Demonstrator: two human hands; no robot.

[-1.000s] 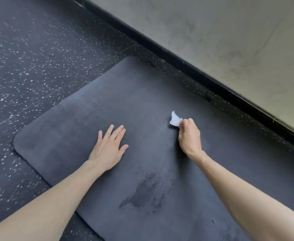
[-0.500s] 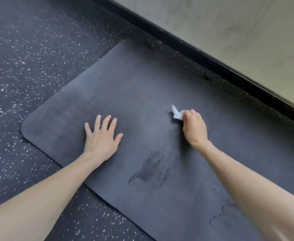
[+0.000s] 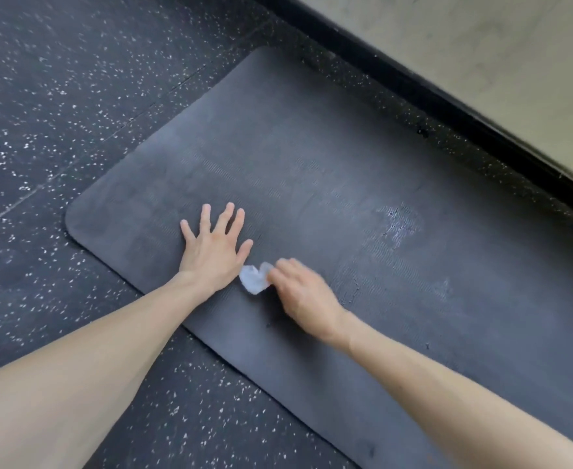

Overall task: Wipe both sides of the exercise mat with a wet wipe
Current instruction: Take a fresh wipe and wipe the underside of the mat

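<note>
Pinching the crumpled wet wipe [image 3: 254, 282] in curled fingers, the right hand [image 3: 303, 292] holds it on the exercise mat [image 3: 312, 157], at four o'clock of the flat, spread left hand [image 3: 212, 252]. The wipe looks limp and light. The mat is likely soft and bendy, best lifted by its nine-o'clock corner for flipping. Speckled floor [image 3: 58, 96] surrounds it; wall [image 3: 481, 45] at one o'clock.

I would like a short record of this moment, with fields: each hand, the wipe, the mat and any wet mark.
left hand: flat on the mat, fingers spread
right hand: grips the wipe, motion-blurred
wipe: white, crumpled, next to the left thumb
mat: dark, flat on the speckled floor, beside the wall
wet mark: shiny patch right of both hands
</note>
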